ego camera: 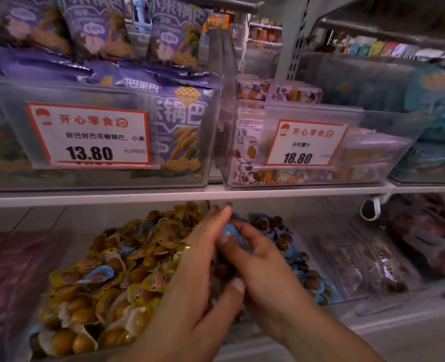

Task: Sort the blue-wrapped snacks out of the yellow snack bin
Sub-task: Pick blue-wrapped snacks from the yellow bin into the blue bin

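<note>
Lower shelf: clear plastic bin heaped with yellow-wrapped round snacks [127, 278], a few blue-wrapped snacks mixed in, one light-blue wrapper [99, 274] lying on the pile left of the hands. Right of it, a bin of blue-wrapped round snacks [289, 246]. Left hand [190, 278] at the divide between the two bins, fingers straight, pointing far, thumb against the right hand. Right hand [252, 259] just beside it, over the blue bin's near-left part, fingers curled, pinching a blue wrapper [227, 229] at the fingertips. Upper white shelf [216, 192] carries purple snack bags [182, 126] with a 13.80 price tag [90, 135], and an 18.80 price tag [306, 145] further right.
</note>
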